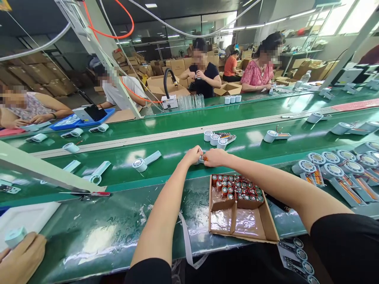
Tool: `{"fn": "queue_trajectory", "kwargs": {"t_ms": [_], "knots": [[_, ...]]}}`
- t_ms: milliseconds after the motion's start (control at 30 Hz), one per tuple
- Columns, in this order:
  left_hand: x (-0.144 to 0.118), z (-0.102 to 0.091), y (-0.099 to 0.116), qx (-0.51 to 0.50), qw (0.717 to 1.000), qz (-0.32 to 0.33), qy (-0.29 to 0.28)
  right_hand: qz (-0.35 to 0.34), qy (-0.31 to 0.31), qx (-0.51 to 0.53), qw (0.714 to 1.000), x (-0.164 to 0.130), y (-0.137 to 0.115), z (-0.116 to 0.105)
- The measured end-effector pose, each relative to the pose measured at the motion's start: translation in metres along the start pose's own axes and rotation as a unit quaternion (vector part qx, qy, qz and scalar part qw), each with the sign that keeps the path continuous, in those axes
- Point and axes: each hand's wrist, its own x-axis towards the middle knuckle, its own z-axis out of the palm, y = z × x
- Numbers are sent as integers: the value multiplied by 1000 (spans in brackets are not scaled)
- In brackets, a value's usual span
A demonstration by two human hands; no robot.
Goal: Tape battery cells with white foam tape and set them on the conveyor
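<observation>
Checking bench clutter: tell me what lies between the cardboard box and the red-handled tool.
Head view: bare green bench between box and tool, crossed only by the left forearm.

cardboard tray [268, 225] on table before hands, fan parts [331, 171] right, conveyor belt [177, 148] behind

A long green conveyor bench [112, 232] runs across the room. On it lie a shallow brown cardboard tray [268, 225] of small red cylinders [237, 188], and scattered white round-headed plastic fan housings [145, 161].

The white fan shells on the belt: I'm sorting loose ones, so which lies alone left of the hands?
The fan shell with its handle angled up-right, left of the left hand; the others cluster beyond the right hand.
</observation>
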Motion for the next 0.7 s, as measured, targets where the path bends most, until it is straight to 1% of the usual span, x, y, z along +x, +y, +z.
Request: {"fn": "queue_trajectory", "kwargs": {"t_ms": [100, 167, 333, 400, 467, 567, 633, 700], "knots": [[6, 3, 2, -4, 1000, 6, -6, 12, 14, -4, 1000, -11, 10, -2], [9, 3, 4, -4, 1000, 8, -8, 18, 16, -6, 1000, -13, 12, -1], [9, 4, 8, 9, 1000, 3, -12, 25, -15, -8, 1000, -2, 3, 10], [8, 6, 11, 16, 1000, -4, -8, 29, -29, -11, 999, 4, 0, 11], [7, 6, 17, 25, 1000, -14, -2, 29, -40, -14, 999, 8, 1, 7], [5, 3, 28, 45, 998, -32, 10, 18, -51, -9, 998, 4, 4, -9], [1, -1, 33, 61, 997, -44, 25, 9, -33, -1, 999, -8, 5, -21], [-5, -5, 36, 71, 995, -52, 44, -4, 10, 13, 1000, -29, 4, -27]]}}
